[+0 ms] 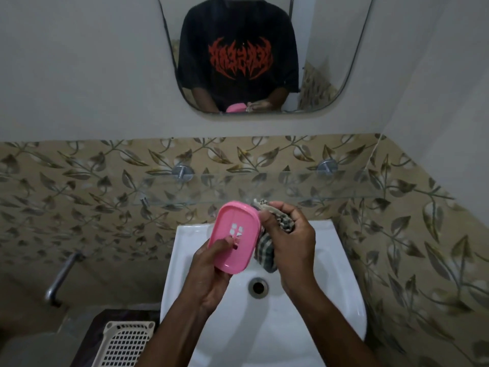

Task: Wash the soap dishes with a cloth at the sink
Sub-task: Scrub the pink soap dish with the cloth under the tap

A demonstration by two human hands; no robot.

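A pink oval soap dish (238, 223) with small drain holes is tilted above the white sink (338, 260). My left hand (211, 274) grips its lower end, thumb resting on the inner face. My right hand (288, 242) is closed around a checked grey cloth (264, 254), which is bunched against the dish's right edge and hangs down behind it. The sink drain (258, 287) lies just below both hands.
A glass shelf (344, 186) on two metal brackets runs along the leaf-patterned tiles above the sink. A mirror (251, 49) hangs higher up. A metal tap (62, 276) sticks out at the left, with a cream perforated basket (124, 343) below it.
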